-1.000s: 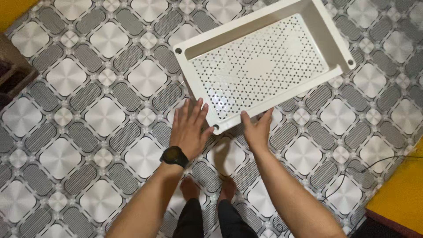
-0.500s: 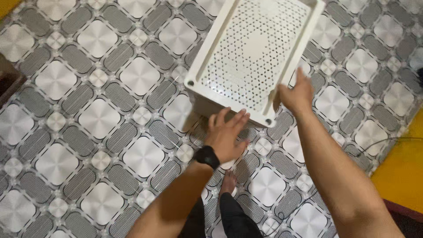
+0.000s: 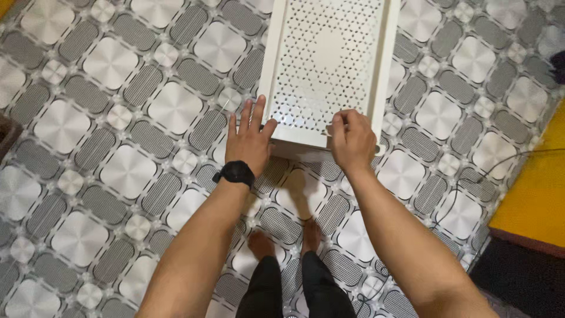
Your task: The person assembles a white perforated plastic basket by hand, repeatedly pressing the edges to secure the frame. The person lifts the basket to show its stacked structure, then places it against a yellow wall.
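The perforated tray [image 3: 329,65] fills the upper middle of the frame, its near edge held above the floor [image 3: 118,176]. The left hand [image 3: 250,138] lies at the tray's lower left corner, and the right hand [image 3: 352,140] at its lower right corner, along the near rim. A watch [image 3: 235,174] sits just below the left hand. Two bare feet [image 3: 285,238] stand on the floor at lower middle. A cable [image 3: 471,182] runs across the floor at right.

White perforated tray [image 3: 327,65] running off far edge; right hand [image 3: 352,141] covering near rim; dark object [image 3: 558,62] far right being cropped
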